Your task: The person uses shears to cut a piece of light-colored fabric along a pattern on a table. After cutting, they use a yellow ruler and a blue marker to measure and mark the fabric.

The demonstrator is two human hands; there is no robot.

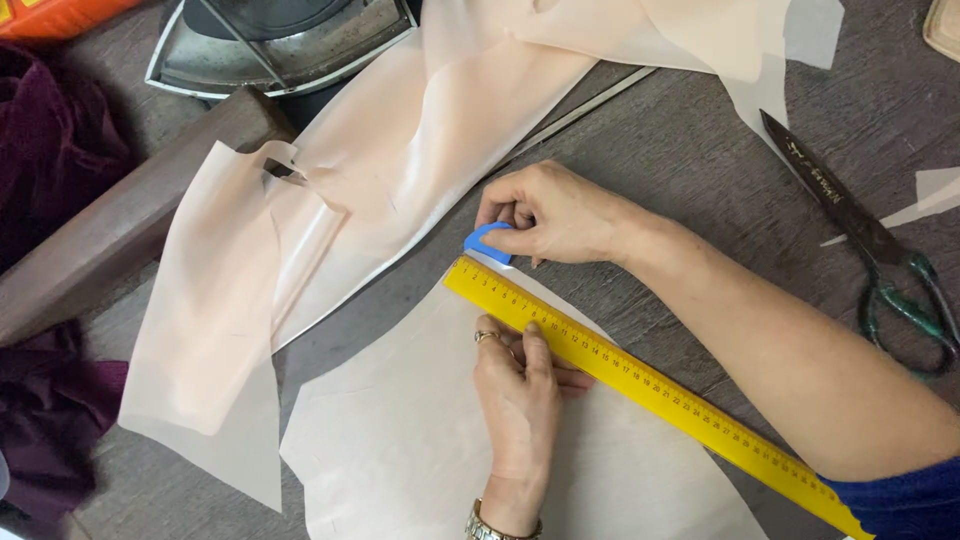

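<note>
A long yellow ruler (650, 385) lies slantwise across a pale fabric piece (400, 440) on the grey table. My left hand (520, 400) presses flat on the ruler near its upper end, with a ring on one finger and a watch at the wrist. My right hand (550, 212) pinches a small blue piece of tailor's chalk (487, 241) against the ruler's upper left end, at the edge of the fabric.
A long strip of peach fabric (330, 210) drapes from the top to the left. Large scissors (870, 250) with green handles lie at the right. An iron's metal soleplate (280, 45) rests at the top, beside a brown wooden block (120, 230) and dark purple cloth (50, 150).
</note>
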